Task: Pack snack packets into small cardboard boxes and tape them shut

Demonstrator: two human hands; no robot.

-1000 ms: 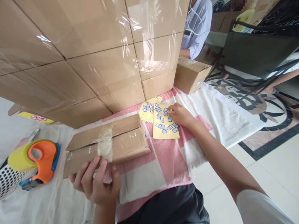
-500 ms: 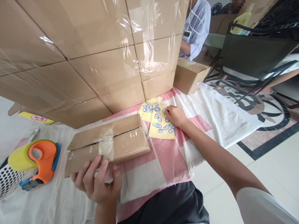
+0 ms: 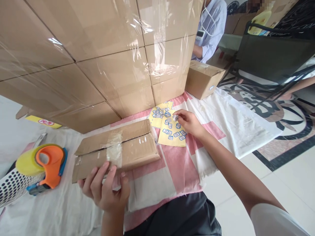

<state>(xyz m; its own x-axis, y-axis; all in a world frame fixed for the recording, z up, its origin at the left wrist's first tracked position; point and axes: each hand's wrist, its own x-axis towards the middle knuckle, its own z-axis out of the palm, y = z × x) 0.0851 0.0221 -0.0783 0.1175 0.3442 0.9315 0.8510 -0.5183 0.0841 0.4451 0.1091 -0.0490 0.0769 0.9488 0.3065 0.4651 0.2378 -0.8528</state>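
While the left hand (image 3: 105,188) rests against a cardboard box (image 3: 134,147), the right hand (image 3: 189,122) pinches a small pale sticker (image 3: 175,118).
Left fingers loosely spread, tips touching the box beside its clear tape (image 3: 114,151); right fingers closed on the sticker, over the upper right of a yellow sheet (image 3: 169,142). Sheet lies on the cloth-covered desk (image 3: 145,191), right of the box, overlapping a second sheet (image 3: 155,122).

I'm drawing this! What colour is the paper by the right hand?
Yellow paper, best seen in the head view.
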